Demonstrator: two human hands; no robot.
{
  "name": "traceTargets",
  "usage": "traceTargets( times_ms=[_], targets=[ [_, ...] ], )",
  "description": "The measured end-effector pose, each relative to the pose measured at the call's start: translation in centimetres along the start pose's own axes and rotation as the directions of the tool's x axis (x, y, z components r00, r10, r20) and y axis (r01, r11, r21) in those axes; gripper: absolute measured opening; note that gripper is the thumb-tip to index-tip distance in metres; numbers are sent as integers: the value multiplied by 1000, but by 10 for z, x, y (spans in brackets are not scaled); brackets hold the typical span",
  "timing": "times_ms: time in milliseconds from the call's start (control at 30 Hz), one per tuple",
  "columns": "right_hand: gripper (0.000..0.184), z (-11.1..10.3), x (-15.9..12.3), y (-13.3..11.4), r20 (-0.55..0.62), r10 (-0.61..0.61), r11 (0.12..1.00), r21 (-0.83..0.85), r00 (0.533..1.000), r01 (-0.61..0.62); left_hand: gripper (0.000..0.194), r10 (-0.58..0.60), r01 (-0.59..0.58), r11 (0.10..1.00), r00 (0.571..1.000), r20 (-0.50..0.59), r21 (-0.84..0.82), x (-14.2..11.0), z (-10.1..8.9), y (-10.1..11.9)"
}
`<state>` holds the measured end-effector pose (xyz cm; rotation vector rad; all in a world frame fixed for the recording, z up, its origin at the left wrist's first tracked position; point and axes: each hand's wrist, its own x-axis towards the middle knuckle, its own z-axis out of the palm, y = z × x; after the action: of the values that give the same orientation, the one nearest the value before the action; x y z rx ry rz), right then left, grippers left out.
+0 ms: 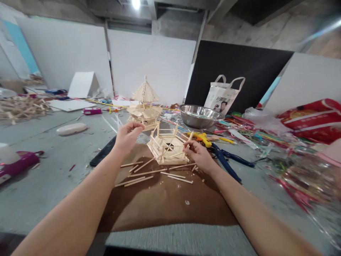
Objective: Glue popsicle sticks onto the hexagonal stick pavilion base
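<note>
A six-sided frame of thin wooden sticks (pixel 153 146), with short posts at its corners, sits on a brown sheet (pixel 160 206). My right hand (pixel 198 154) is closed at its right side, thumb and fingertips pinching the stickwork near a corner post. To the left of the frame, my left hand (pixel 129 137) is raised in a pinch; whatever its fingertips hold, if anything, is too small to make out. Several loose wooden sticks (pixel 147 173) lie on the sheet in front of the frame. Behind stands a stick pavilion model (pixel 145 96) with a pointed roof.
Blue-handled pliers (pixel 226 163) and a yellow tool (pixel 202 138) lie right of the frame. A black flat object (pixel 103 151) is on the left. Farther back are a metal bowl (pixel 201 119), a white bag (pixel 222 96) and scattered scraps. A purple glue gun (pixel 20 165) lies far left.
</note>
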<state>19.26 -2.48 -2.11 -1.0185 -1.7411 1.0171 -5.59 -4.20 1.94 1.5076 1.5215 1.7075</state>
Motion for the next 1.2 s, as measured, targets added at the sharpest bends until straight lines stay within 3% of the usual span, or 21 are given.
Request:
traceTargets(
  times_ms=[133, 300, 533, 667, 833, 1000, 1200],
  targets=[
    [27, 2, -1, 0, -10, -54, 995, -85, 999, 53, 20, 44, -43, 996, 999, -12, 76, 4, 3, -9],
    [28, 2, -2, 3, -33, -93, 983, -164, 995, 87, 23, 53, -67, 946, 997, 54, 316, 10, 5, -31],
    [25, 0, -1, 5, -17, -140, 962, -239, 990, 132, 34, -35, -101, 871, 963, 266, 480, 3, 16, -37],
    [26, -1, -1, 8, -13, -157, 954, -261, 988, 148, 32, -37, -115, 852, 960, 278, 511, -1, 18, -31],
    [26, -2, -1, 11, -1, -156, 956, -251, 988, 151, 32, -118, -9, 831, 974, 192, 557, 1, 17, -35],
    [26, -1, 0, 11, -9, -152, 960, -238, 988, 145, 32, -108, -59, 858, 951, 291, 510, 0, 19, -37],
    [24, 0, -1, 8, -10, -138, 964, -229, 990, 132, 32, -76, -79, 870, 954, 291, 487, -3, 21, -37]
  ],
)
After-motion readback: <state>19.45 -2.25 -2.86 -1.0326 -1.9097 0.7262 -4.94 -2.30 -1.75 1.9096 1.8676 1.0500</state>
